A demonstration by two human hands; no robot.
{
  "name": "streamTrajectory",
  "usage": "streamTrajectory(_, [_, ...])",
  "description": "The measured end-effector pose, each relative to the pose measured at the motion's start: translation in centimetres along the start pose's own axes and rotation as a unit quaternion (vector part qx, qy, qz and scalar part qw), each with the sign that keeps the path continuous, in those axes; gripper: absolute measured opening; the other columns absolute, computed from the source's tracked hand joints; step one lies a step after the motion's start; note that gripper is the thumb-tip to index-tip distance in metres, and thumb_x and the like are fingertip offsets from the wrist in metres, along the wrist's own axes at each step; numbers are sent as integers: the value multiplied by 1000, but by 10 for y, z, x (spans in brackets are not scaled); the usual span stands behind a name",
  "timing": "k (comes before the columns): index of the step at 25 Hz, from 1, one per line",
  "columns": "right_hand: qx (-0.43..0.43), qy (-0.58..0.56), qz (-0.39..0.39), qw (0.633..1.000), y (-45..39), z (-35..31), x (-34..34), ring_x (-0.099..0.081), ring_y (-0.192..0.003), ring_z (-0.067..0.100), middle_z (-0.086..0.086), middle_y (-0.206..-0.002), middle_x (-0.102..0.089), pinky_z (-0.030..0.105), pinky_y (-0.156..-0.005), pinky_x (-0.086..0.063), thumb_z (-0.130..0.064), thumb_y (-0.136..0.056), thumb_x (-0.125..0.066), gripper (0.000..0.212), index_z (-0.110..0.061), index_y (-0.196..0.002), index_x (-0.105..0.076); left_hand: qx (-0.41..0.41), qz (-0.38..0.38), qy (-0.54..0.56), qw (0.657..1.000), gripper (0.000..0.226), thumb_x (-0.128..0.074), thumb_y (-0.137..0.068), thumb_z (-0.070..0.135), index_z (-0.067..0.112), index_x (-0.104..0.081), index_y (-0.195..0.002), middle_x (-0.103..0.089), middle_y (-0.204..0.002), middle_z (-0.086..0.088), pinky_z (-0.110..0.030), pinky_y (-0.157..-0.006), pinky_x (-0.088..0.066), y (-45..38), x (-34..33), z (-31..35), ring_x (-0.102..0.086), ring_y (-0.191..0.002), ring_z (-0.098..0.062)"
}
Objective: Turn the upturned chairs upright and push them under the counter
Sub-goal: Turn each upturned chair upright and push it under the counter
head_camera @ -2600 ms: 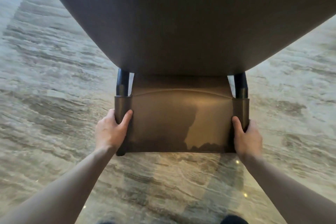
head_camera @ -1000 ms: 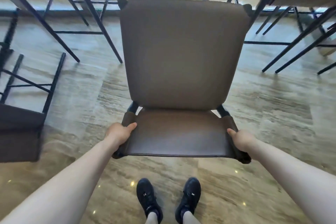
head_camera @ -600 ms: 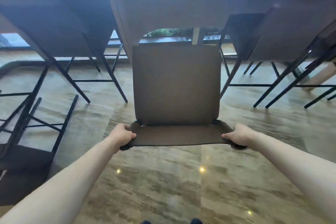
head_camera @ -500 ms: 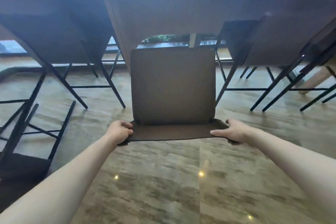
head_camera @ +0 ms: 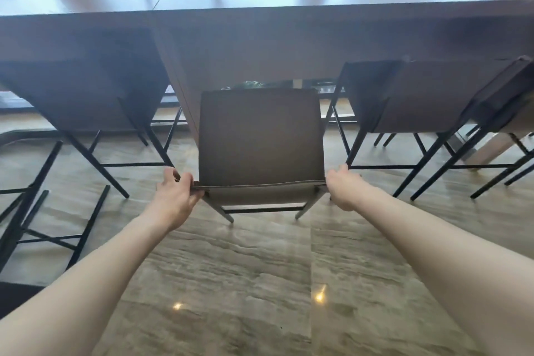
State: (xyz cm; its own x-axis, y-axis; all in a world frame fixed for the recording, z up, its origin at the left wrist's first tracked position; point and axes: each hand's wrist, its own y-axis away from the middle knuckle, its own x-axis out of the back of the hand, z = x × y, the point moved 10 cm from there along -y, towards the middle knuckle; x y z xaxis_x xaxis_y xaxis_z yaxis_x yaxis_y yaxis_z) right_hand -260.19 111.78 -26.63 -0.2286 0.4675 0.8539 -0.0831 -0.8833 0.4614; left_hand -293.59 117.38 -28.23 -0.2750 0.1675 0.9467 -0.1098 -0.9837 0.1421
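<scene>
Change: since 2.6 s ago the chair went from held up close w/ floor behind it to standing upright on its legs, seat partly under the counter; view now takes in the countertop too.
Left hand [head_camera: 174, 198]: fingers curled over the left end of the backrest's top edge, thumb near side, gripping it.
Right hand [head_camera: 341, 188]: fingers wrapped on the right end of the same edge, gripping; fingertips hidden behind the hand.
Chair [head_camera: 261, 136]: brown upholstered, black metal legs, 2 rear feet on the floor, backrest toward the person, seat front under the counter edge.
Counter [head_camera: 289, 29]: dark brown top w/ deep front apron, seam left of centre.
Neighbour chairs: 1 at left [head_camera: 83, 87] and 1 at right [head_camera: 416, 95], both upright & tucked in.
Far left: upturned chair [head_camera: 43, 211], black legs angled up off the floor.
Floor [head_camera: 245, 283]: glossy beige marble tile, 2 light reflections.
</scene>
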Motion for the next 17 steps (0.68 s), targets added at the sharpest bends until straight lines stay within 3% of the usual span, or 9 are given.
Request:
streamTrajectory(5, [-5, 9, -21, 1000, -36, 12, 25, -38, -125, 34, 16, -133, -39, 39, -89, -44, 4, -95, -40, 40, 1, -136, -41, 20, -17, -71, 997, 16, -49, -97, 11, 13, -39, -109, -29, -113, -16, -52, -80, -52, -46, 19, 3, -54, -82, -40])
streamTrajectory(9, [-16, 4, 13, 1000, -54, 19, 45, -46, -111, 29, 12, -116, -39, 37, -89, -44, 6, -95, -40, 39, 1, -134, -42, -3, -50, -99, 994, 39, -43, -83, -11, 22, -29, -101, -24, -107, -9, -39, -59, -44, -72, 22, 5, -51, -69, -34])
streamTrajectory(12, [-24, -4, 30, 999, -69, 24, 54, -48, -114, 30, 14, -124, -41, 37, -86, -43, 7, -95, -42, 37, 1, -132, -45, -11, -42, -103, 994, 43, -41, -81, -15, 21, -32, -103, -22, -107, -7, -43, -62, -48, -95, 28, 5, -50, -69, -32])
streamTrajectory(17, [-19, -12, 61, 998, -95, 32, 72, -54, -115, 34, 15, -128, -47, 41, -94, -48, 2, -95, -48, 35, -2, -130, -49, -32, -40, -103, 993, 42, -40, -83, -14, 25, -27, -95, -24, -104, -9, -45, -63, -50, -128, 37, 8, -56, -73, -39])
